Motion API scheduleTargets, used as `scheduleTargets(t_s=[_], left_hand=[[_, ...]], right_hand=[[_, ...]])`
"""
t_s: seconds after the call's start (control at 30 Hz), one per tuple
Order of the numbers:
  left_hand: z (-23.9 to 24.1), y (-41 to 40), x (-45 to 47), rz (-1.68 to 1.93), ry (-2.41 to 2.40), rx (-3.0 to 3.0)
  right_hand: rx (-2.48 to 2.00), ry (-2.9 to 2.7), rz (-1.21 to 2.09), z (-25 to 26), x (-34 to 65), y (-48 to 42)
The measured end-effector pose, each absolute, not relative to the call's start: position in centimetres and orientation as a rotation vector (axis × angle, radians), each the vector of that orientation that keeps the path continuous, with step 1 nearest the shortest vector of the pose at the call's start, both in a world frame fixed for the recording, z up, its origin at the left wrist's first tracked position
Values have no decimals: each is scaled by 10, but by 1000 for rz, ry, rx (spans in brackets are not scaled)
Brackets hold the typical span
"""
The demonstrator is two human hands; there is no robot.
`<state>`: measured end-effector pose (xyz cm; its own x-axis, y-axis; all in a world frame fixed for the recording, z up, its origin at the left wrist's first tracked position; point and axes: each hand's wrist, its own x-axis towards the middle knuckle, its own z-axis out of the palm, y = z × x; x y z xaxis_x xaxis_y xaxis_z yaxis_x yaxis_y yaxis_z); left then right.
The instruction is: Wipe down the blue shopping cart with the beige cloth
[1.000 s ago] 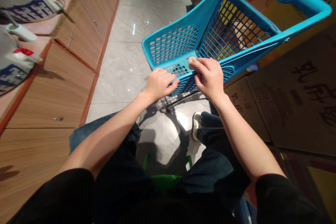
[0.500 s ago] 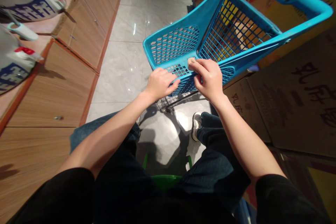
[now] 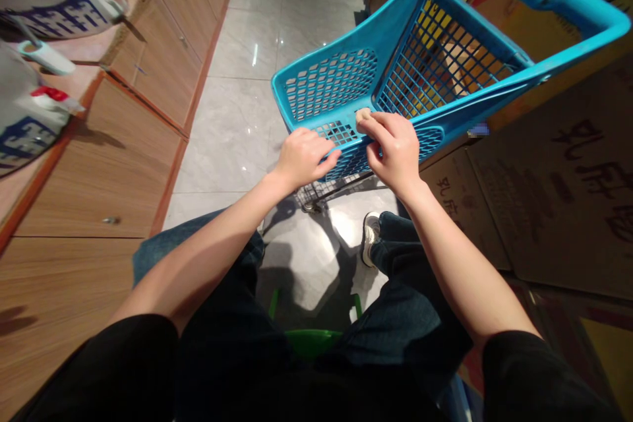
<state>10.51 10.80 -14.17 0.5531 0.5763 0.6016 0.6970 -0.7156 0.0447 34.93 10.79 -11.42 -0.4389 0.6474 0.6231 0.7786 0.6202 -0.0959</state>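
Observation:
A blue plastic shopping cart (image 3: 324, 89) with mesh sides stands before my knees. My left hand (image 3: 305, 157) is closed over the cart's near rim, left of the middle, fingers curled to the far side. My right hand (image 3: 395, 148) pinches a small beige wad (image 3: 362, 119), perhaps a folded cloth, just over the same rim. Part of the wad is hidden by my fingers. The cart's handle (image 3: 568, 0) rises at the upper right, with a grid flap below it.
Wooden cabinets (image 3: 99, 165) line the left side, with large white-and-blue jars (image 3: 59, 0) on top. Stacked cardboard boxes (image 3: 554, 198) stand on the right. A green stool (image 3: 314, 341) is beneath me. Glossy grey tiles (image 3: 242, 46) cover the floor.
Hardly anything differs. The whole view has shifted very slightly; both hands keep their places at the cart's rim.

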Motion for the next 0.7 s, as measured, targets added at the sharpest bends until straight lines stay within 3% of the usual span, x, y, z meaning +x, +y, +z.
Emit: scheduleTargets(t_s=[0.7], left_hand=[[-143, 108, 105, -885, -1020, -2510]], right_hand=[[-1137, -2171, -283, -112, 361, 111]])
